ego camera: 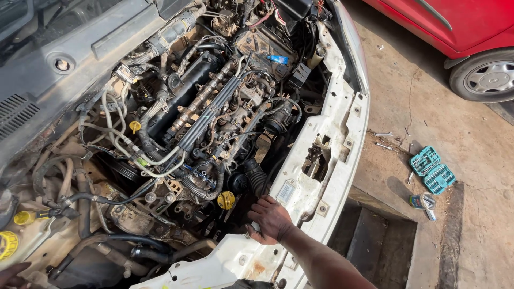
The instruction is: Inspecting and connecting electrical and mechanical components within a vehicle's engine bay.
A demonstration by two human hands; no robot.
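A person leans over the open engine bay of a white car, seen from a head camera looking down. The right hand point(269, 218) reaches in from the lower right and rests at the front edge of the bay, against the white front panel point(300, 187). Its fingers point(256, 227) curl downward around something small and pale, perhaps a tool handle or a fitting; what exactly they grip is hidden by the hand. Just to the left of the knuckles sit a yellow cap point(226, 200) and a ribbed black hose point(256, 179). The engine point(209, 112) fills the middle of the bay, crossed by black pipes and pale wiring.

Only a sliver of the left hand point(12, 273) shows at the bottom left corner, so I cannot tell how its fingers are set.

Working here well probably means a firm, steady grip and a slow wrist, since hoses and wires crowd close around the hand.

On the concrete floor point(471, 150) to the right lie an open teal socket set point(432, 170) and loose wrenches point(384, 140), beside a pit. A red car point(455, 21) stands beyond.
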